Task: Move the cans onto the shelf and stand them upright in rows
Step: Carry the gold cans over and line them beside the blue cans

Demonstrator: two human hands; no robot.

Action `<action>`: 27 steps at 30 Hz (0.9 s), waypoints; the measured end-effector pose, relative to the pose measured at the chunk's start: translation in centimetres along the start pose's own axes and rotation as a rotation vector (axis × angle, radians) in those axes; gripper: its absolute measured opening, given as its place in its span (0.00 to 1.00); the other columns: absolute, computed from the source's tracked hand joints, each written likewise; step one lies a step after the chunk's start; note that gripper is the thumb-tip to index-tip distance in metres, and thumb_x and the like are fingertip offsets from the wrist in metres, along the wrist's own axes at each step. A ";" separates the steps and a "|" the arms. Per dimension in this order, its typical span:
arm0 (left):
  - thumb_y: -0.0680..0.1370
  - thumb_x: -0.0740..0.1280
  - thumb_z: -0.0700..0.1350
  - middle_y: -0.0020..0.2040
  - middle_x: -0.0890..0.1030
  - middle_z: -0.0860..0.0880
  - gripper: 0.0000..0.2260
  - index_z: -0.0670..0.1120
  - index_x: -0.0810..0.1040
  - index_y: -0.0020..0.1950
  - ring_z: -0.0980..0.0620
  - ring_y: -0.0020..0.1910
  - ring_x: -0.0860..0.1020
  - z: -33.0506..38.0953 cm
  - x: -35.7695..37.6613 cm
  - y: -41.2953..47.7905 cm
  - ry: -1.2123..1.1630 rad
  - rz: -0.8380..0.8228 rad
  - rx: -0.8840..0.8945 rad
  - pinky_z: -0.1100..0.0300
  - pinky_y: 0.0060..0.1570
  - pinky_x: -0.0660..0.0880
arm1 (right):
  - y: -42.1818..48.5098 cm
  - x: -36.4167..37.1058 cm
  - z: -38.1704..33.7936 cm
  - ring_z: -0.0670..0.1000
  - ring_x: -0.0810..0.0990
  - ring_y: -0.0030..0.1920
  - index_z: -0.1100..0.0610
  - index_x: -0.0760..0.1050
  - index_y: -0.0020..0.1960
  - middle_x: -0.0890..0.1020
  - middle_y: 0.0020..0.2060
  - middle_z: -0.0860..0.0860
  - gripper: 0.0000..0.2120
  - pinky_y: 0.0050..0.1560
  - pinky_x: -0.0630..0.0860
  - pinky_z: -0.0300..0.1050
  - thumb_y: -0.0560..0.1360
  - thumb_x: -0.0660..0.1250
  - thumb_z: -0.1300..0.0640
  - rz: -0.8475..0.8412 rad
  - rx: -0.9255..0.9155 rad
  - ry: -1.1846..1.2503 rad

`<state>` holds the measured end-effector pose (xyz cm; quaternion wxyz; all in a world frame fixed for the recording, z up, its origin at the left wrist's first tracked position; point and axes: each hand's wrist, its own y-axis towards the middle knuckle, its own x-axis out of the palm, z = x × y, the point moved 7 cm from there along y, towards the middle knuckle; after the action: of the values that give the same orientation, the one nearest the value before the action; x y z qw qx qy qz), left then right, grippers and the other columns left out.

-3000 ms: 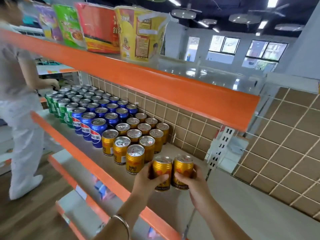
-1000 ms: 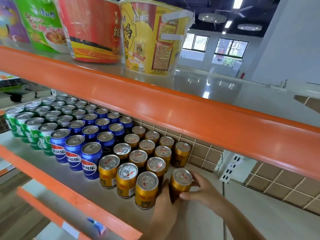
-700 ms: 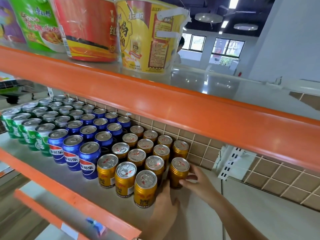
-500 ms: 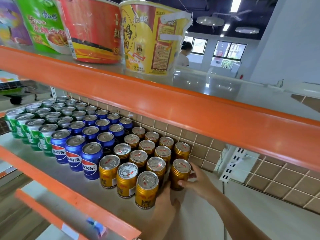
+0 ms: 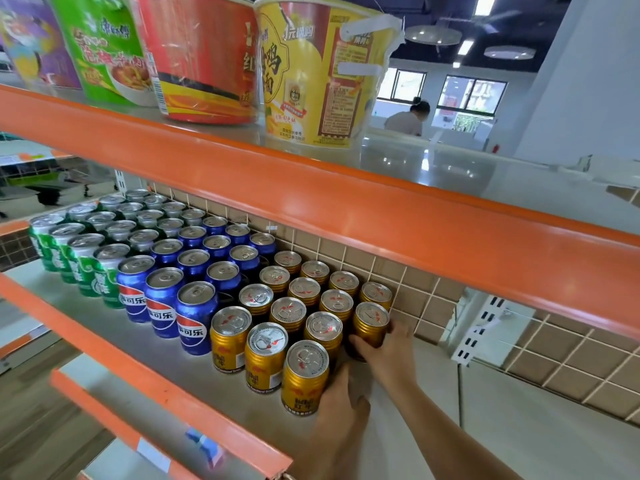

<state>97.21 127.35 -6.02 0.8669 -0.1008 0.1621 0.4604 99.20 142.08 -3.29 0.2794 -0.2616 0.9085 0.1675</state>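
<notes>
Right hand: curled round upright gold can, right edge of gold block, on shelf.
Left hand: lay beside front can; grip could not be told.
Other cans: stood upright in rows.

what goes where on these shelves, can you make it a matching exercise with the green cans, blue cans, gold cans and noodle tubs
Things:
1 green cans
2 blue cans
3 gold cans
4 noodle tubs

Places:
a on the upper shelf
b lower shelf, right end of the cans
c lower shelf, left end of the cans
d lower shelf, middle of the cans

Pairs: 1-c, 2-d, 3-b, 4-a
</notes>
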 end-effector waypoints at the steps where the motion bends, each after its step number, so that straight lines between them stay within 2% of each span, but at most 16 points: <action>1: 0.81 0.53 0.49 0.77 0.55 0.48 0.25 0.47 0.49 0.77 0.52 0.76 0.54 -0.5 0.0 0.6 0.032 0.019 -0.076 0.61 0.74 0.53 | 0.0 0.0 0.0 0.56 0.74 0.60 0.59 0.66 0.66 0.71 0.60 0.55 0.39 0.56 0.73 0.48 0.62 0.79 0.47 -0.018 0.007 -0.009; 2: 0.80 0.51 0.51 0.77 0.58 0.46 0.26 0.46 0.51 0.77 0.53 0.76 0.57 -0.5 -0.3 1.1 0.035 0.083 -0.046 0.59 0.74 0.53 | 0.1 -0.1 0.1 0.56 0.73 0.61 0.58 0.65 0.67 0.70 0.61 0.55 0.40 0.58 0.72 0.49 0.62 0.79 0.46 -0.040 0.009 -0.003; 3: 0.76 0.52 0.53 0.72 0.68 0.45 0.28 0.44 0.57 0.74 0.54 0.71 0.67 0.6 -0.6 0.7 0.024 0.131 0.053 0.61 0.72 0.58 | 0.0 -0.2 0.2 0.55 0.71 0.62 0.57 0.65 0.68 0.70 0.62 0.54 0.40 0.60 0.71 0.49 0.62 0.79 0.47 -0.068 0.000 0.012; 4: 0.73 0.55 0.53 0.63 0.78 0.46 0.26 0.43 0.64 0.68 0.56 0.62 0.76 1.0 -0.5 0.4 0.110 0.082 0.066 0.64 0.67 0.64 | -0.1 -0.4 0.4 0.53 0.69 0.64 0.57 0.64 0.69 0.68 0.63 0.54 0.41 0.62 0.70 0.49 0.63 0.79 0.47 -0.101 -0.007 0.032; 5: 0.74 0.58 0.50 0.59 0.81 0.50 0.21 0.46 0.66 0.66 0.57 0.58 0.79 0.4 -1.0 0.2 0.154 0.123 0.045 0.67 0.64 0.65 | -0.4 -0.5 0.6 0.52 0.68 0.64 0.56 0.63 0.70 0.67 0.64 0.53 0.40 0.64 0.70 0.48 0.64 0.78 0.47 -0.138 -0.006 0.048; 6: 0.76 0.62 0.46 0.62 0.78 0.52 0.20 0.48 0.66 0.68 0.57 0.62 0.76 0.4 -1.1 -0.2 0.151 0.067 0.029 0.68 0.65 0.65 | -0.8 -0.6 1.0 0.51 0.68 0.62 0.55 0.63 0.70 0.65 0.64 0.52 0.40 0.63 0.71 0.48 0.65 0.77 0.48 -0.167 0.005 0.062; 8: 0.76 0.65 0.46 0.71 0.69 0.53 0.26 0.51 0.63 0.73 0.54 0.70 0.67 -0.5 0.9 -0.5 0.135 -0.138 -0.075 0.63 0.70 0.62 | -1.6 -1.4 2.0 0.49 0.72 0.55 0.54 0.64 0.70 0.66 0.64 0.52 0.34 0.54 0.73 0.43 0.69 0.75 0.50 -0.162 0.054 0.086; 10: 0.75 0.67 0.48 0.71 0.69 0.53 0.28 0.52 0.62 0.74 0.53 0.69 0.68 -1.0 1.9 0.1 0.039 -0.200 -0.125 0.59 0.68 0.65 | -2.3 -2.3 3.1 0.48 0.75 0.51 0.55 0.68 0.68 0.70 0.63 0.52 0.27 0.48 0.71 0.39 0.72 0.72 0.53 -0.126 0.106 0.086; 14: 0.75 0.69 0.50 0.68 0.73 0.51 0.27 0.49 0.65 0.72 0.55 0.63 0.72 1.1 3.4 0.0 -0.047 -0.297 -0.079 0.64 0.60 0.68 | -4.1 -5.1 4.6 0.48 0.76 0.53 0.56 0.73 0.64 0.77 0.59 0.51 0.19 0.49 0.72 0.36 0.74 0.69 0.60 -0.111 0.178 0.161; 17: 0.74 0.71 0.48 0.70 0.71 0.49 0.29 0.48 0.65 0.72 0.53 0.66 0.71 3.1 4.8 -0.1 -0.115 -0.385 -0.041 0.62 0.61 0.67 | -6.0 -7.8 5.8 0.48 0.76 0.55 0.55 0.72 0.65 0.77 0.56 0.51 0.19 0.52 0.74 0.38 0.75 0.68 0.60 -0.100 0.220 0.205; 21: 0.73 0.72 0.44 0.70 0.70 0.44 0.29 0.43 0.65 0.72 0.47 0.67 0.70 5.2 7.3 -1.1 -0.155 -0.450 -0.011 0.59 0.61 0.68 | -8.7 -12.0 8.2 0.45 0.77 0.53 0.53 0.72 0.65 0.77 0.55 0.49 0.19 0.50 0.75 0.34 0.75 0.68 0.60 -0.006 0.266 0.255; 24: 0.72 0.73 0.43 0.70 0.70 0.43 0.30 0.42 0.66 0.71 0.47 0.66 0.71 7.1 10.1 -2.9 -0.145 -0.511 0.036 0.59 0.60 0.69 | -11.1 -15.4 10.4 0.48 0.76 0.55 0.54 0.71 0.66 0.77 0.57 0.52 0.22 0.55 0.75 0.41 0.73 0.70 0.61 0.090 0.299 0.261; 27: 0.71 0.74 0.43 0.70 0.69 0.42 0.31 0.42 0.65 0.72 0.46 0.67 0.71 9.0 13.8 -5.5 -0.169 -0.592 0.055 0.55 0.64 0.69 | -13.6 -19.4 12.6 0.50 0.76 0.56 0.54 0.68 0.69 0.76 0.60 0.53 0.26 0.51 0.75 0.39 0.73 0.71 0.60 0.178 0.317 0.272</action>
<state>110.67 137.75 -2.72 0.9762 -0.0817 0.0653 0.1900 125.99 144.19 -3.83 0.1761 -0.1535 0.9723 0.0098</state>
